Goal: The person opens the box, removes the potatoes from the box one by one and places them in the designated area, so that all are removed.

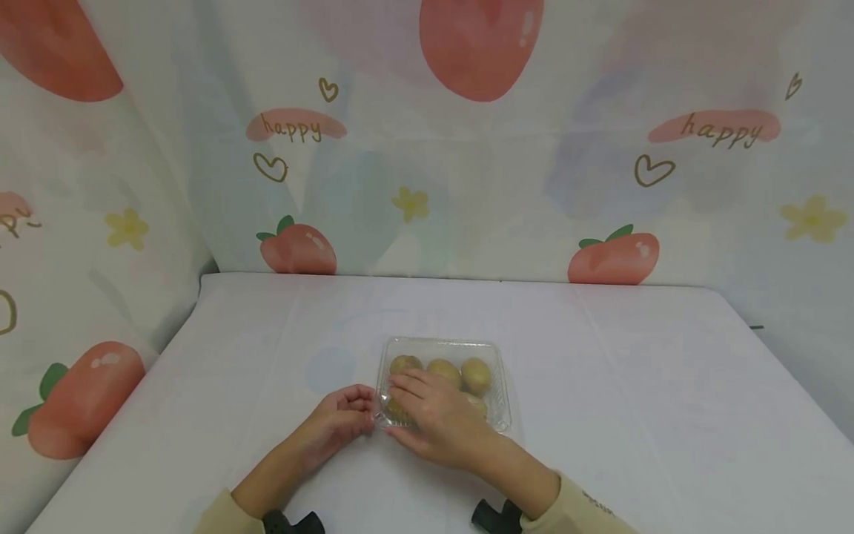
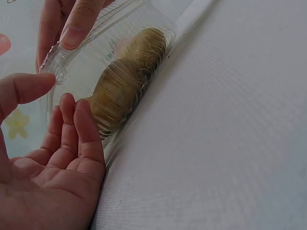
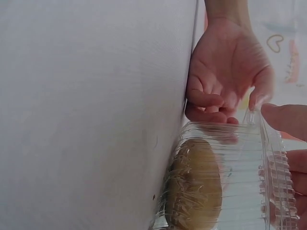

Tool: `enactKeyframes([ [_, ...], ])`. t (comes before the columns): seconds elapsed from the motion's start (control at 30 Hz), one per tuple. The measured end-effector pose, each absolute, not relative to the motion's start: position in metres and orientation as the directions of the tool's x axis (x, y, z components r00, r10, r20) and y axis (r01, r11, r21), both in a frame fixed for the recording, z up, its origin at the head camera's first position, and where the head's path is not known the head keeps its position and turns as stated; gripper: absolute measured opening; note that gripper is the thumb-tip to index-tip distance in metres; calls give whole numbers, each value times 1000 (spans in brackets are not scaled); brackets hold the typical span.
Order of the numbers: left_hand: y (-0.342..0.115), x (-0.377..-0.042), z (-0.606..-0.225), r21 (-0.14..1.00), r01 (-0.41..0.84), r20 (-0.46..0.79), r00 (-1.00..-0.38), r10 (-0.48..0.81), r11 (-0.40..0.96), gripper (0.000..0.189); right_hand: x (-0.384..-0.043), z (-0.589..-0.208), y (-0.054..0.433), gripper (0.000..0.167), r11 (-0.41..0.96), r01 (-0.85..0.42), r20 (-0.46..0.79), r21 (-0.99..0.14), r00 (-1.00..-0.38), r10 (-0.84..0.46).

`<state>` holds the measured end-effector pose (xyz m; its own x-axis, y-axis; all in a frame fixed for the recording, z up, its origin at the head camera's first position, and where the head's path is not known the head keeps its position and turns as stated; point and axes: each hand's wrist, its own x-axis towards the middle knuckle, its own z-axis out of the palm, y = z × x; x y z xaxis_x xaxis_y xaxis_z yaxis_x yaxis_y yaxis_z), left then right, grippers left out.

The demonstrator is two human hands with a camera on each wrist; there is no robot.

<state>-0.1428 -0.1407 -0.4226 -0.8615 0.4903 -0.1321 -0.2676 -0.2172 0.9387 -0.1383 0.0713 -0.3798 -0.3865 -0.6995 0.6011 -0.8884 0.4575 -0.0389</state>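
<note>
A clear plastic clamshell box (image 1: 502, 386) lies on the table with its lid over several yellow-brown oval fruits (image 1: 477, 376). Their exact kind is hard to tell through the ridged plastic. My right hand (image 1: 437, 419) rests across the left part of the lid, fingers extended and thumb at the near left edge. Beside the box's left end is my left hand (image 1: 343, 419), palm turned inward and fingers loosely bent. In the left wrist view its thumb (image 2: 36, 88) reaches the box's corner and its fingertips (image 2: 84, 108) are against or close to the side wall.
A white cloth covers the table (image 1: 614, 408). Behind and to the left hangs a printed curtain (image 1: 494, 185) with fruit, heart and "happy" motifs. Black wrist mounts (image 1: 293, 523) show at the bottom edge, by the beige sleeves (image 1: 580, 512).
</note>
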Motion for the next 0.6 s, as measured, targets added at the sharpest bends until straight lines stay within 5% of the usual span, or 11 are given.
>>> enactKeyframes([
  [0.6,-143,-142,-421,931,-308,-159,-825,542,-197,11,-137,-383,70,47,482,-876,616,25,-367,-697],
])
